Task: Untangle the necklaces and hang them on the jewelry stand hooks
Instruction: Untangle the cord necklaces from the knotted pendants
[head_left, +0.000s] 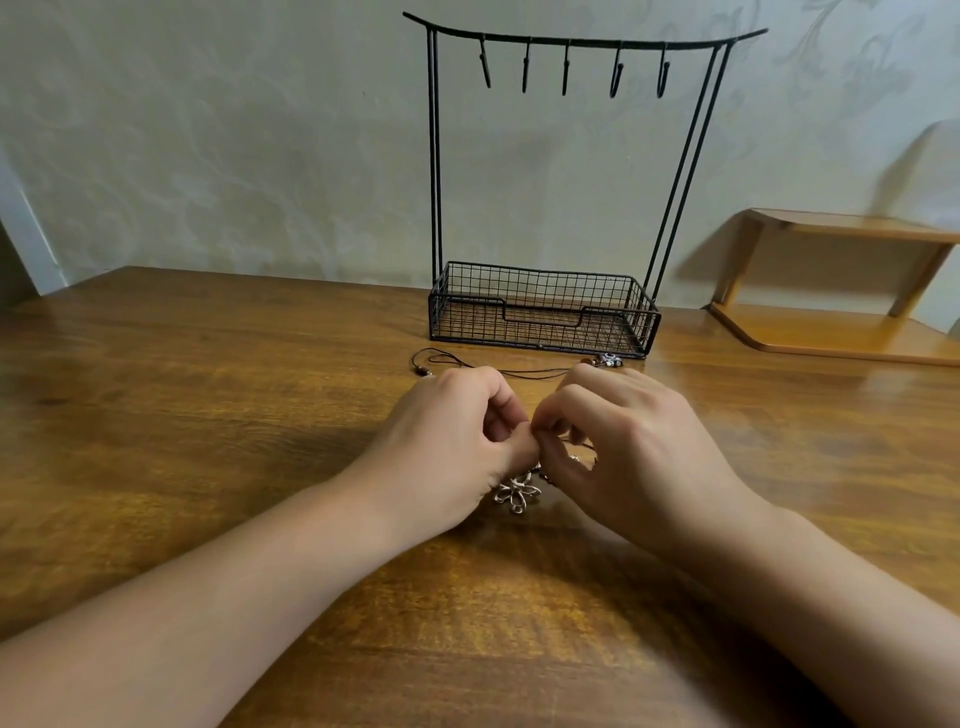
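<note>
Together, both curled hands (540, 441) pinch necklaces (517, 491).

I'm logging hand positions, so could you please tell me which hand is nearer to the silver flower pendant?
Left. The left hand sits right above the flower pendant, nearly touching it; the right hand is just to its right, slightly farther.

Soft, even, rather warm light fills the view — moderately bright. The wooden counter (208, 415) carries a broad sheen, strongest at far right near the small wooden shelf (831, 291). A soft shadow lies on the wall (208, 130) left of that shelf, and dim shadows sit under the forearms. Wide-angle bending curves the jewelry stand (571, 39) — its posts lean. Fine detail looks slightly soft throughout.
</note>
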